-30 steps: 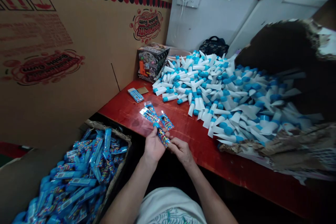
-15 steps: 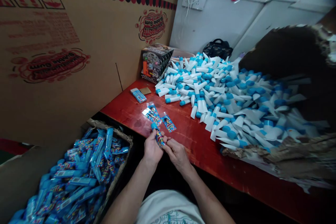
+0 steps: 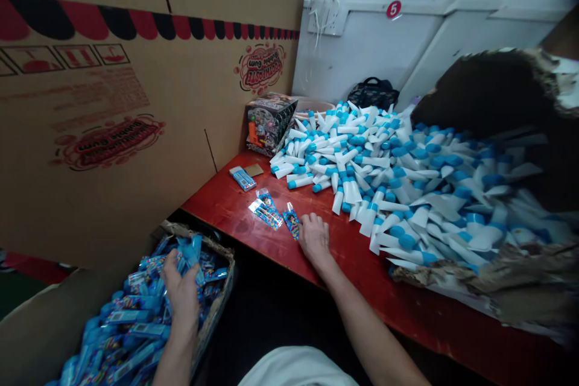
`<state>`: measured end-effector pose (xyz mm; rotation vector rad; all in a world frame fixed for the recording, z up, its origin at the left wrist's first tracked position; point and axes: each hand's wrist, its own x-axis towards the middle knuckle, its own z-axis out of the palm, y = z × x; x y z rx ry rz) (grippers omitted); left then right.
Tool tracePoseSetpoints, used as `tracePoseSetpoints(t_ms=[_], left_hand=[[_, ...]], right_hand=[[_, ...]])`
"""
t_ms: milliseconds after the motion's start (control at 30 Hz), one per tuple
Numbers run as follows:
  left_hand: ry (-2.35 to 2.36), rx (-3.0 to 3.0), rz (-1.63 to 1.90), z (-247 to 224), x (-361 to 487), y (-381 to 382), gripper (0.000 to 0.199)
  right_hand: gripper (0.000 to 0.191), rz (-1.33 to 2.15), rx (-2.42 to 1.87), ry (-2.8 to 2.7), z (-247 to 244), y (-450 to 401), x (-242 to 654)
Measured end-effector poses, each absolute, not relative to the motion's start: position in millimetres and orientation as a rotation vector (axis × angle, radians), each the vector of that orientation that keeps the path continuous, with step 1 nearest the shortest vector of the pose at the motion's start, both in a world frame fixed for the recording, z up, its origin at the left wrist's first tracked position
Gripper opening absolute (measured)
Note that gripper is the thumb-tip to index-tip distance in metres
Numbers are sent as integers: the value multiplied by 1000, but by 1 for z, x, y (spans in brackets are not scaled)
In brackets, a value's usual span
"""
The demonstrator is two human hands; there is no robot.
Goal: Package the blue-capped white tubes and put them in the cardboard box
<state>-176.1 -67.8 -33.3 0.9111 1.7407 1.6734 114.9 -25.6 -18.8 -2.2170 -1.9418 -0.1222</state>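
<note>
My left hand (image 3: 181, 280) is over the open box of blue wrapped tubes (image 3: 131, 316) at the lower left, its thumb and fingers spread, with blue tubes just beyond the fingertips. On the red table (image 3: 235, 223), my right hand (image 3: 315, 240) rests with bent fingers at the edge of a small printed sleeve (image 3: 291, 220); the fingertips are partly hidden. Left of it lie more printed sleeves (image 3: 266, 210). A blue and white stack of packets (image 3: 242, 178) sits farther back beside a brown card piece (image 3: 254, 170). White tubes with blue caps (image 3: 362, 151) are heaped to the right.
A large cardboard carton (image 3: 181, 96) stands along the left. Behind the table are a dark printed box (image 3: 266, 123), a pinkish basin (image 3: 316, 105) and a dark bag (image 3: 373, 93). Torn brown cardboard (image 3: 488, 271) borders the heap at the right.
Both hands have parted. My left hand moved down left over the box and opened, and the tube they held is no longer in them. My right hand moved to the printed sleeve.
</note>
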Motion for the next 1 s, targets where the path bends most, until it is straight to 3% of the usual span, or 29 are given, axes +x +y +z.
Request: tracePoseSetpoints(t_ms=[67,200,367,667,800,1000], left_hand=[[1772,1003,1659,-34,-168,-70,51],[1367,955,1552,-22,-114,-65,37],[1110,974,1370,-6,-58,-53,28],[1136,1000,1251,-16,-37,-47,33],[1152,1022,1249,-17,-37,-46,32],[1146,1018,1179,-11,-30,-42,35]], right_hand=[[17,-103,-2205,-1927,-20,-26,116],[24,-160,-2183,-1923,-20,-29,114],[18,-119,-2197,-1977,-19,-23,118],[30,-148,-2140,-1921,-19,-35,117],[18,-110,-2122,-1930,-19,-33,118],[16,-56,-2002,-1801,-18,-37,132]])
